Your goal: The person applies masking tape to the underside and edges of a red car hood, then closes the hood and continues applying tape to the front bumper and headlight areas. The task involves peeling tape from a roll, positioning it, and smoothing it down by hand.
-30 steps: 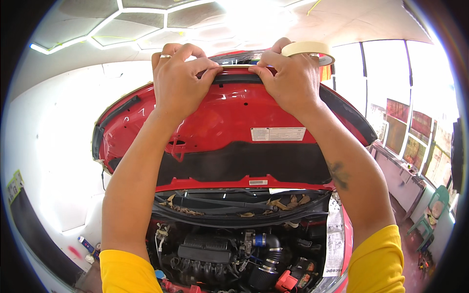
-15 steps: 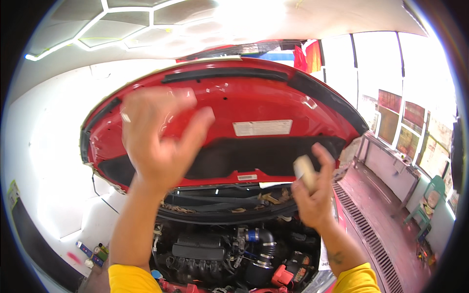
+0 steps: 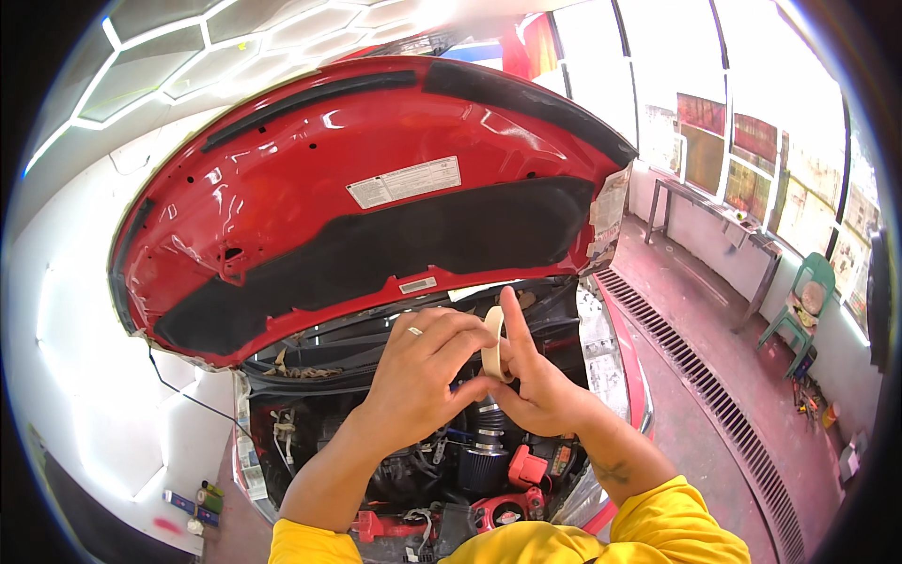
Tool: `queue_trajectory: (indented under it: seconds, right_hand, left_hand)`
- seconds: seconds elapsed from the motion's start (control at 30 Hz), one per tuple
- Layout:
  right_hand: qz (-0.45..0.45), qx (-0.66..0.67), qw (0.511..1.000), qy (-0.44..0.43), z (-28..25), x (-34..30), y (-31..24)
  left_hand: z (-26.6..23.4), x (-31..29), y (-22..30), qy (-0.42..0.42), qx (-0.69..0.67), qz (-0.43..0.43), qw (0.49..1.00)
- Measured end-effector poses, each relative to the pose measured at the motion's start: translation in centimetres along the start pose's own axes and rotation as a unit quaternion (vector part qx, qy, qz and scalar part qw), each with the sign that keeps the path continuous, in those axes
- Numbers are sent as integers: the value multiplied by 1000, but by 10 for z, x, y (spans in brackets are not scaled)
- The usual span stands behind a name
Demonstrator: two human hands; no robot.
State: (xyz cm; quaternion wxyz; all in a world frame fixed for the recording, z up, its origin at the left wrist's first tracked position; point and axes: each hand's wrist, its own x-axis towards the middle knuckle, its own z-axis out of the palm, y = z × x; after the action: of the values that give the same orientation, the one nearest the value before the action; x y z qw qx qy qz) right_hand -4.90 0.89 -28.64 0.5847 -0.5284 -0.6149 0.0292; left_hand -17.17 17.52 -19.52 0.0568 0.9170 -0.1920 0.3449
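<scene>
A cream roll of masking tape (image 3: 492,346) is held upright over the engine bay. My right hand (image 3: 540,385) grips it from the right, with the index finger stretched up beside it. On the other side, my left hand (image 3: 423,371) has its fingers bent, their tips pinching at the roll's near-left edge. Whether a strip is lifted between those fingertips is too small to tell. Behind both hands stands the raised red hood (image 3: 310,179) of a car, with a black pad on its underside. Below lies the engine bay (image 3: 484,461), partly hidden by my forearms.
Masking paper (image 3: 606,352) covers the right fender. A floor drain grate (image 3: 700,399) runs along the right. Farther right are a narrow workbench (image 3: 705,202) and a green plastic chair (image 3: 803,296). Rolls and cans (image 3: 197,508) sit on the floor at the left. A thin rod (image 3: 197,395) stands by the hood.
My left hand has come down from in front of the hood to the tape roll. My right hand has brought the roll left and lower. The view has turned rightward and tilted down.
</scene>
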Motion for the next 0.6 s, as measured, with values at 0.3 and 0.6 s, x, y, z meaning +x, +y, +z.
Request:
queue_trajectory:
  seconds: [0.3,0.6]
  right_hand:
    - [44,-56,997,-11,12,-19,-11]
    - [91,3,995,-29,22,-40,-15]
  left_hand:
    - [25,-28,-1,-48,-60,-45,996]
    - [43,-59,12,-8,-106,-67,992]
